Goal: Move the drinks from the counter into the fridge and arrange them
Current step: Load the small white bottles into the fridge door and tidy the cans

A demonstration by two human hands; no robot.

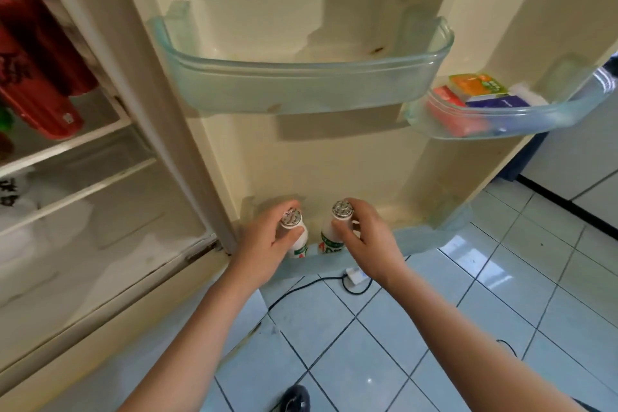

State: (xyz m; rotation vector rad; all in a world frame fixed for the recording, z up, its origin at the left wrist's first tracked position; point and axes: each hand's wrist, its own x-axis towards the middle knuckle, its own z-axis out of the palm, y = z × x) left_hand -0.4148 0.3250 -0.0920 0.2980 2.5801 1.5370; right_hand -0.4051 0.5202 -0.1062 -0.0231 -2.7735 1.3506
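Observation:
Two small white drink bottles with foil caps stand side by side in the lowest door bin (421,237) of the open fridge door. My left hand (267,241) grips the left bottle (294,231) around its neck and body. My right hand (364,237) holds the right bottle (334,227) near its top, fingers curled around it. Both bottles are upright, with green and red labels partly hidden behind the bin's front wall and my hands.
Above hangs an empty clear door bin (301,84), and a smaller bin (501,124) to the right holds several small packets. Red cans (43,77) lie on a fridge shelf at the left. A white plug and black cable (354,278) lie on the tiled floor.

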